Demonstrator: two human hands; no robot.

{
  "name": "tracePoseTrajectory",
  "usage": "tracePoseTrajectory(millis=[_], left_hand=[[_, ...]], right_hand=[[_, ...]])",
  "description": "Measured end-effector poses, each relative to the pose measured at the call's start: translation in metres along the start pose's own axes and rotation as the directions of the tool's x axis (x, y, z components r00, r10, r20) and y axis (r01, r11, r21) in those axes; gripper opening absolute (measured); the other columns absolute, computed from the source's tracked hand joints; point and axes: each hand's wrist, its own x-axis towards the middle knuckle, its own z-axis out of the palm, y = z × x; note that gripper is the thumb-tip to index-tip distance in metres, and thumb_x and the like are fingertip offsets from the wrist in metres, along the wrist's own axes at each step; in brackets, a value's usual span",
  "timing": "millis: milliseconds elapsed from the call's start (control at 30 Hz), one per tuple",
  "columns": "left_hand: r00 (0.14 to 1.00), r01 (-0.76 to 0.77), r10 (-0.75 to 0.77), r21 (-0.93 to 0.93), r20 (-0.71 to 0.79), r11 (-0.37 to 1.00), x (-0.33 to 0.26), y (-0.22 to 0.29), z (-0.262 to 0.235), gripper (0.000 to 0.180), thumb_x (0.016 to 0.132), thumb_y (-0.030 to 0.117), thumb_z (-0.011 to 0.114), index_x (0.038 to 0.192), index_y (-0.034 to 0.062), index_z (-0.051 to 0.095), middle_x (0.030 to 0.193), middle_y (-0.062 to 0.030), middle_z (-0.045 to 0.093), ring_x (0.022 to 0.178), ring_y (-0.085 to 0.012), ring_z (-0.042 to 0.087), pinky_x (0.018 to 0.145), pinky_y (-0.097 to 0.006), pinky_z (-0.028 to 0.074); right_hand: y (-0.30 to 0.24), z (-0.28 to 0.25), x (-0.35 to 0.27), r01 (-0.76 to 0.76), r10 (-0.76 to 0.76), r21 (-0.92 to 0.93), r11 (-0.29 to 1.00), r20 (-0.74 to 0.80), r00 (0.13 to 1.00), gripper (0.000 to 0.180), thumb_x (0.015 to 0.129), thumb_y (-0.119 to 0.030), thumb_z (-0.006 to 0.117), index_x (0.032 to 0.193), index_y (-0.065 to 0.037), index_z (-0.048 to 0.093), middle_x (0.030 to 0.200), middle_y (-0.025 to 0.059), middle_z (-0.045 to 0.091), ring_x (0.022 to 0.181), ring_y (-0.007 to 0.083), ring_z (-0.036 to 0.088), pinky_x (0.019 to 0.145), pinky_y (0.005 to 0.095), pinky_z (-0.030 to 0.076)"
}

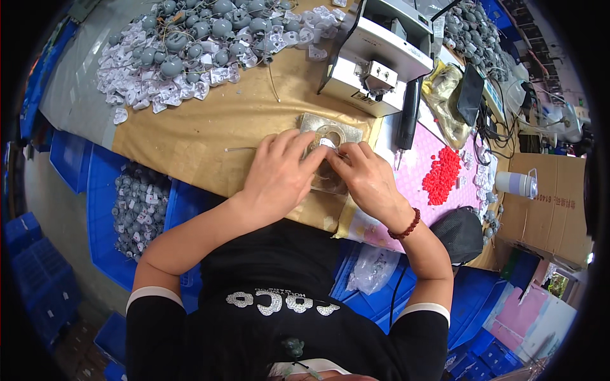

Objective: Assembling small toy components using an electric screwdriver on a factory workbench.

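My left hand (279, 170) and my right hand (370, 183) meet over a square metal plate (314, 122) with a round ring-shaped seat (335, 131) on it. Between their fingertips is a small white plastic part (327, 143), pinched from both sides and mostly covered by the fingers. A thin grey cable (240, 149) sticks out leftward from beneath my left hand. Whether it joins the white part cannot be seen. Just right of the plate, a black electric screwdriver (410, 117) stands with its bit pointing toward me.
Grey domed parts (219, 28) and white plastic pieces (149, 92) are heaped at the far left. Behind the plate stands a boxy screw feeder (375, 76). Red small pieces (443, 176) lie on pink sheeting at right. A blue bin (108, 216) of grey parts sits left, below the table.
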Motion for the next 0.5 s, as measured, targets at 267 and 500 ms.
tracePoseTrajectory(millis=[267, 500], left_hand=[[0.999, -0.037, 0.039, 0.119, -0.011, 0.992, -0.004, 0.001, 0.029, 0.048, 0.079, 0.013, 0.072, 0.126, 0.006, 0.062, 0.129, -0.016, 0.058, 0.125, -0.0311, 0.051, 0.101, -0.049, 0.042], [0.995, -0.079, 0.083, 0.083, -0.047, 0.993, 0.0, -0.004, 0.034, 0.044, 0.077, 0.009, 0.072, 0.121, 0.0048, 0.064, 0.126, -0.0165, 0.059, 0.12, -0.0305, 0.057, 0.093, -0.041, 0.048]], right_hand=[[0.037, -0.005, -0.028, -0.466, 0.428, 0.674, 0.572, 0.24, 0.872, 0.033, 0.084, -0.002, 0.074, 0.117, -0.007, 0.07, 0.106, 0.0071, 0.068, 0.085, 0.0148, 0.064, 0.075, 0.0271, 0.052], [0.037, 0.027, -0.019, -0.152, 0.548, 0.98, 0.125, 0.06, 0.834, 0.034, 0.089, 0.007, 0.066, 0.122, 0.001, 0.059, 0.116, 0.0064, 0.066, 0.101, 0.0112, 0.062, 0.083, 0.0231, 0.051]])
